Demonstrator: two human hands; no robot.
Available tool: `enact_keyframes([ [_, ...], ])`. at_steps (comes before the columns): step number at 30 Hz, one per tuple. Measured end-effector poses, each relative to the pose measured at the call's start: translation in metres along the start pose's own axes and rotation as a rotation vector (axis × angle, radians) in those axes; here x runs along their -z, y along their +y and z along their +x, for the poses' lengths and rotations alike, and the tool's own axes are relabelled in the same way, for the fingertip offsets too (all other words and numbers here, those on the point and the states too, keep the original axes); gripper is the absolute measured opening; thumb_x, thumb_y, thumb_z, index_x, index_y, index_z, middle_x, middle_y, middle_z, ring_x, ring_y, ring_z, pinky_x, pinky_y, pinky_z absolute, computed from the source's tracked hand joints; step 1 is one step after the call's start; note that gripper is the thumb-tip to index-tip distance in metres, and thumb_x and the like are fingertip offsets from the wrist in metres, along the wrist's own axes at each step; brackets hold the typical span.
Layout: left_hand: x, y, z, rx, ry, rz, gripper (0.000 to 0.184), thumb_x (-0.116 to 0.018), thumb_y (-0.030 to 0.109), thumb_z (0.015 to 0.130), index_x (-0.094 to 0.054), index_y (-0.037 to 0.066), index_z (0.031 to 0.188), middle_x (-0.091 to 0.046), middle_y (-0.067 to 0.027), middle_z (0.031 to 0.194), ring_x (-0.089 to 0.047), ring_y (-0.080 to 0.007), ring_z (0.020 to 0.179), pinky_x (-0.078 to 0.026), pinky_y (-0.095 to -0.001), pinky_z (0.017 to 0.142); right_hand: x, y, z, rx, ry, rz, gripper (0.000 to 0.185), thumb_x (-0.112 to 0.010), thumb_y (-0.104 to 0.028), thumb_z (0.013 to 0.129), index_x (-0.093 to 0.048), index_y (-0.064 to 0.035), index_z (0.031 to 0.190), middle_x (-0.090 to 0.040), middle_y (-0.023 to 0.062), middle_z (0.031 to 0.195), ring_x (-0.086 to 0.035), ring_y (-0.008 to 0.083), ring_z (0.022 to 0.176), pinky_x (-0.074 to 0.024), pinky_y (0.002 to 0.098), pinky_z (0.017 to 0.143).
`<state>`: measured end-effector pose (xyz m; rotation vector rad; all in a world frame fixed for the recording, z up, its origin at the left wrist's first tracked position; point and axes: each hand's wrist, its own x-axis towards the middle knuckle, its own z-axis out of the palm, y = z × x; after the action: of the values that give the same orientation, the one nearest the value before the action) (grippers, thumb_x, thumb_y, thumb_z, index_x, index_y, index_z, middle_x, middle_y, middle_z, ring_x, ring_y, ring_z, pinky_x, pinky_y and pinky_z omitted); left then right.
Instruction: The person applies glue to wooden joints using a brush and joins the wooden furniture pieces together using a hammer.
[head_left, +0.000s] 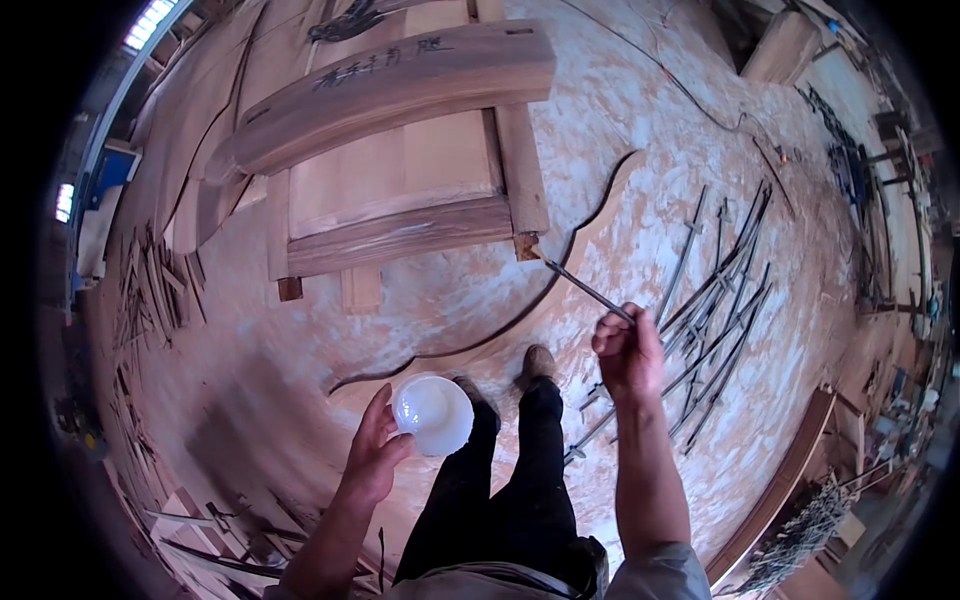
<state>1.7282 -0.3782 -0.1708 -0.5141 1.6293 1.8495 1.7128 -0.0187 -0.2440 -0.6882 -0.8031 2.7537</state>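
Head view: a slim, dark-handled brush with a yellowish tip [590, 285] slants above the floor, its tip at a small orange-brown wooden tenon [526, 246] and seemingly touching it. The brush should be light and stiff along the handle, with a softer tip, best held well back from the bristles. The right hand [630, 355] does so, its grip closed around the far end of the handle.

Nearer the body, the left hand [375, 445] holds a round, glossy white bowl [408, 402], its grip curled about the side with the thumb by the rim. The bowl looks light, thin-walled and perhaps slippery; the outer wall is the sensible place to hold it, kept level in case the whitish inside is liquid.

The tenon ends one leg of a large brown wooden panelled frame [400, 225], probably heavy and rigid, better lifted by its thick rails. Below and beside it, a pale wooden piece with a dark, wavy edge [606, 212] lies on the blotchy, dusty floor [690, 130]. Farther right rest long, dark metal bars [720, 290]; well to the left, thin wooden strips [150, 285] are heaped.
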Motion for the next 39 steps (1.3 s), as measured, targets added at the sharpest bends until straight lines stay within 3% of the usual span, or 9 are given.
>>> enact_keyframes([
  [5, 0.001, -0.006, -0.001, 0.015, -0.006, -0.021, 0.090, -0.067, 0.008, 0.078, -0.017, 0.003, 0.153, -0.046, -0.0144, 0.134, -0.044, -0.0234, 0.123, -0.046, -0.0405, 0.096, -0.084, -0.055, -0.021, 0.162, -0.123, -0.897, 0.021, -0.056, -0.013, 0.097, -0.061, 0.0059, 0.103, -0.064, 0.0121, 0.089, -0.062, 0.0198, 0.077, -0.0522, 0.0313, 0.069],
  [7, 0.001, -0.009, -0.001, -0.010, -0.032, -0.040, 0.090, -0.068, 0.009, 0.079, -0.017, 0.003, 0.153, -0.046, -0.0139, 0.133, -0.044, -0.0230, 0.123, -0.047, -0.0401, 0.096, -0.112, -0.062, -0.018, 0.295, -0.327, -1.283, 0.013, -0.065, -0.003, 0.088, -0.065, 0.0036, 0.099, -0.065, 0.0124, 0.089, -0.063, 0.0201, 0.077, -0.0507, 0.0320, 0.069],
  [8, 0.000, -0.008, -0.001, -0.003, -0.032, -0.045, 0.090, -0.068, 0.010, 0.079, -0.017, 0.003, 0.153, -0.046, -0.0139, 0.133, -0.044, -0.0229, 0.123, -0.047, -0.0404, 0.096, -0.132, -0.063, -0.015, 0.443, -0.431, -1.452, 0.013, -0.068, -0.002, 0.084, -0.066, 0.0024, 0.096, -0.062, 0.0143, 0.086, -0.063, 0.0245, 0.074, -0.0500, 0.0341, 0.067],
  [16, 0.002, -0.006, -0.015, 0.006, -0.041, -0.156, 0.093, -0.070, 0.010, 0.080, -0.015, 0.005, 0.154, -0.045, -0.0137, 0.134, -0.043, -0.0234, 0.127, -0.045, -0.0424, 0.099, -0.196, -0.049, -0.016, 0.576, -0.763, -1.995, 0.012, -0.069, -0.009, 0.082, -0.066, -0.0025, 0.092, -0.063, 0.0141, 0.086, -0.064, 0.0335, 0.078, -0.0533, 0.0387, 0.067],
  [22, 0.010, -0.005, -0.023, -0.026, -0.028, -0.211, 0.091, -0.070, 0.008, 0.079, -0.017, 0.006, 0.153, -0.046, -0.0138, 0.133, -0.044, -0.0242, 0.125, -0.046, -0.0426, 0.098, -0.211, -0.036, -0.017, 0.491, -0.637, -1.729, 0.013, -0.069, -0.007, 0.082, -0.065, -0.0015, 0.093, -0.062, 0.0140, 0.082, -0.064, 0.0307, 0.074, -0.0532, 0.0384, 0.065],
  [25, 0.016, -0.005, -0.028, 0.002, 0.003, -0.224, 0.089, -0.069, 0.006, 0.080, -0.018, 0.007, 0.153, -0.045, -0.0134, 0.133, -0.044, -0.0245, 0.124, -0.047, -0.0423, 0.098, -0.195, -0.016, -0.013, 0.636, -0.577, -1.747, 0.015, -0.070, -0.003, 0.081, -0.066, 0.0001, 0.095, -0.063, 0.0154, 0.085, -0.064, 0.0316, 0.074, -0.0530, 0.0378, 0.065],
  [31, 0.033, -0.017, -0.028, -0.006, 0.041, -0.203, 0.089, -0.069, 0.005, 0.081, -0.018, 0.008, 0.153, -0.044, -0.0130, 0.135, -0.043, -0.0251, 0.125, -0.048, -0.0453, 0.096, -0.181, 0.046, -0.022, 0.791, -0.831, -1.692, 0.028, -0.070, 0.003, 0.076, -0.065, 0.0001, 0.104, -0.059, 0.0153, 0.099, -0.061, 0.0320, 0.085, -0.0517, 0.0368, 0.070],
  [33, 0.035, -0.017, -0.029, -0.007, 0.048, -0.199, 0.089, -0.069, 0.005, 0.081, -0.017, 0.008, 0.153, -0.044, -0.0130, 0.135, -0.043, -0.0252, 0.125, -0.048, -0.0460, 0.096, -0.184, 0.056, -0.024, 0.764, -0.949, -1.736, 0.043, -0.067, 0.002, 0.063, -0.064, -0.0005, 0.107, -0.057, 0.0164, 0.102, -0.059, 0.0339, 0.092, -0.0527, 0.0385, 0.076],
  [39, 0.040, -0.013, -0.031, 0.010, 0.058, -0.225, 0.088, -0.069, 0.005, 0.082, -0.017, 0.008, 0.154, -0.044, -0.0130, 0.135, -0.042, -0.0259, 0.127, -0.048, -0.0475, 0.097, -0.160, 0.020, -0.021, 0.763, -0.777, -1.928, 0.027, -0.067, 0.006, 0.073, -0.065, 0.0001, 0.100, -0.059, 0.0155, 0.095, -0.060, 0.0307, 0.083, -0.0502, 0.0379, 0.069],
])
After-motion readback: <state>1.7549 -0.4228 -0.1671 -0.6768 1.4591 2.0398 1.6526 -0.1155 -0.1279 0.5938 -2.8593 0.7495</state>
